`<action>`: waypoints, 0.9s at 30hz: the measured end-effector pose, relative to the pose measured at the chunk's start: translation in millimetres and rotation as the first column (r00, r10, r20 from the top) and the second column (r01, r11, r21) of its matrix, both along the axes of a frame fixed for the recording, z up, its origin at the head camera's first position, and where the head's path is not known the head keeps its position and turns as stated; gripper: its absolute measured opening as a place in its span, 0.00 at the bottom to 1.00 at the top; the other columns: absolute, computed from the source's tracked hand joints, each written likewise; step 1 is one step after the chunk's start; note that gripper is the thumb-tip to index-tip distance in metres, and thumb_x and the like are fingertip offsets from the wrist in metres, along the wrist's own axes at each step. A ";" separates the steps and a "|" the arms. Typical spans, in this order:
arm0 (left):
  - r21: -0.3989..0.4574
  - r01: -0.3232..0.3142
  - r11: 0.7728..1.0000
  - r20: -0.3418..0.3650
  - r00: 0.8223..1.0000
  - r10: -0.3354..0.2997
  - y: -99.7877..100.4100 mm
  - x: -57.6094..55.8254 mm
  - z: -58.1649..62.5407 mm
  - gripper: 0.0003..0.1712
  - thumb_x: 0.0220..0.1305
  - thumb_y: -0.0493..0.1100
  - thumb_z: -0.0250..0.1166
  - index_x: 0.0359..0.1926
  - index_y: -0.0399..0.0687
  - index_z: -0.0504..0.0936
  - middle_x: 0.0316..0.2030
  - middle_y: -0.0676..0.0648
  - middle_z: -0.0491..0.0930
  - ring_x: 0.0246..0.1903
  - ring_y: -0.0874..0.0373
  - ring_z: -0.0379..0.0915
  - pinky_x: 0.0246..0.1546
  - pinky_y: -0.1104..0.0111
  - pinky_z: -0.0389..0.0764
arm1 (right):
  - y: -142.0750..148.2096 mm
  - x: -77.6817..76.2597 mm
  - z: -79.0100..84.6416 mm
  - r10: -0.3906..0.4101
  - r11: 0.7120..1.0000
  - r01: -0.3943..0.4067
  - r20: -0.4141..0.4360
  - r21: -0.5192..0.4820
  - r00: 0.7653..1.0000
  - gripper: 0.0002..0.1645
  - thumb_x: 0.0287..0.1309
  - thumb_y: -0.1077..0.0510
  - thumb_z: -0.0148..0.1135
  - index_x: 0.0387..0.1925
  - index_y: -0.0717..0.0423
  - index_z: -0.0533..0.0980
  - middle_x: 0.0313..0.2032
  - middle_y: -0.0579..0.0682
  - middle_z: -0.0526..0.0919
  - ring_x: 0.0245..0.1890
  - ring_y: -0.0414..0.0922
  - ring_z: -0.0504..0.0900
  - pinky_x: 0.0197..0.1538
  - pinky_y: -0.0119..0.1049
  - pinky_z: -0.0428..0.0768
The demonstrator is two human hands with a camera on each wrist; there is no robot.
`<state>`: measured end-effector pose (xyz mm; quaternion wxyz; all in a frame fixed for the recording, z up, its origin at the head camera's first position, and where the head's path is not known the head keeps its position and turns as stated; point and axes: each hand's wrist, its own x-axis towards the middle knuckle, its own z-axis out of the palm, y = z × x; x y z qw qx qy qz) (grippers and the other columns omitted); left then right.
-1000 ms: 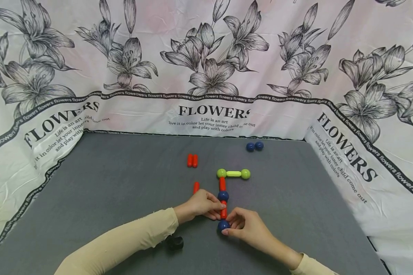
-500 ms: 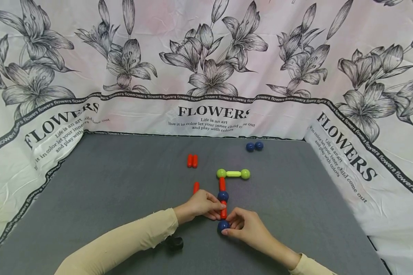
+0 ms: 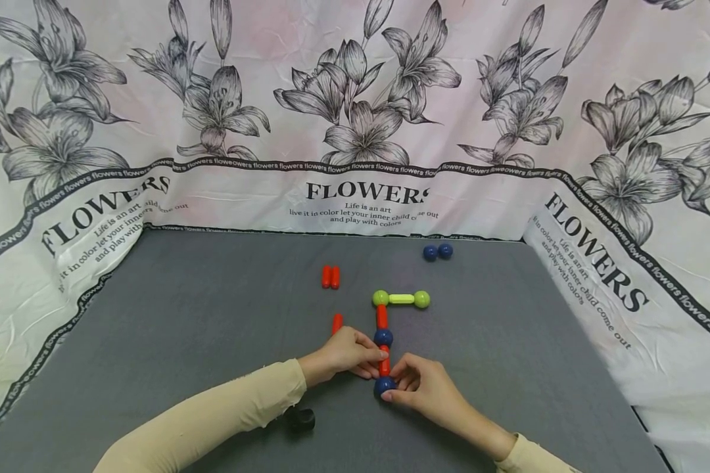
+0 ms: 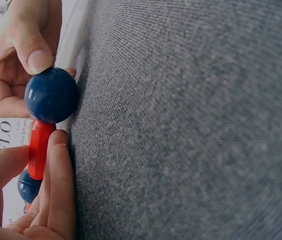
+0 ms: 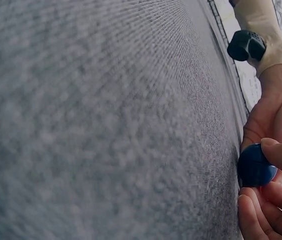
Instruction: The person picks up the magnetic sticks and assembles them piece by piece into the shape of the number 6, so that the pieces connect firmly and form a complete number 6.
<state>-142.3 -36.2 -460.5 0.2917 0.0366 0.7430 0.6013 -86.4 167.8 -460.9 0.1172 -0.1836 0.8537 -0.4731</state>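
My left hand [image 3: 347, 351] pinches a red rod [image 4: 39, 150] between thumb and fingers. With its thumb and fingers, my right hand [image 3: 421, 384] holds a blue ball [image 4: 51, 95] against the near end of that rod. The rod's far end meets a second blue ball [image 3: 383, 337]. Beyond it, another red rod [image 3: 382, 316] runs up to a green ball [image 3: 380, 298]. A light green rod [image 3: 401, 299] leads right from there to another green ball [image 3: 422, 299]. In the right wrist view the held ball [image 5: 256, 165] is close to the cloth, its red rod mostly hidden by fingers.
Two loose red rods [image 3: 331, 276] lie side by side farther back. A single red rod [image 3: 337, 322] is partly covered by my left hand. Two blue balls [image 3: 438, 251] sit near the back edge of the grey cloth [image 3: 225, 289]. Flower-printed curtains [image 3: 355, 197] enclose the table.
The blue ball in my right hand has shifted slightly away from me, up to the red rod's end. My left hand stays in place.
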 end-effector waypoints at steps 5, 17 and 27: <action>0.000 0.003 1.000 -0.011 1.000 -0.003 -0.8 0.4 1.9 0.12 0.60 0.43 0.72 0.37 0.36 0.87 0.26 0.45 0.87 0.22 0.61 0.83 0.28 0.67 0.87 | 0.2 -1.1 -0.5 0.006 1.000 -0.006 -0.009 -0.002 1.000 0.20 0.47 0.51 0.78 0.36 0.55 0.78 0.30 0.49 0.84 0.24 0.32 0.78 0.27 0.27 0.80; 0.003 0.016 1.000 -0.033 0.999 -0.016 -1.6 1.7 2.4 0.12 0.61 0.43 0.71 0.38 0.35 0.87 0.27 0.43 0.88 0.22 0.61 0.84 0.29 0.66 0.88 | 0.3 -1.8 -0.9 0.001 1.000 -0.001 0.001 -0.011 1.000 0.20 0.47 0.50 0.78 0.37 0.54 0.78 0.30 0.49 0.83 0.24 0.32 0.78 0.26 0.27 0.79; -0.001 0.019 1.000 -0.033 0.999 -0.019 -2.7 3.9 5.4 0.13 0.61 0.42 0.71 0.39 0.34 0.86 0.28 0.42 0.88 0.23 0.61 0.84 0.30 0.65 0.88 | 0.6 -2.9 -4.3 0.005 1.000 -0.005 0.000 0.016 1.000 0.20 0.47 0.49 0.78 0.37 0.53 0.78 0.28 0.47 0.83 0.23 0.32 0.78 0.26 0.28 0.80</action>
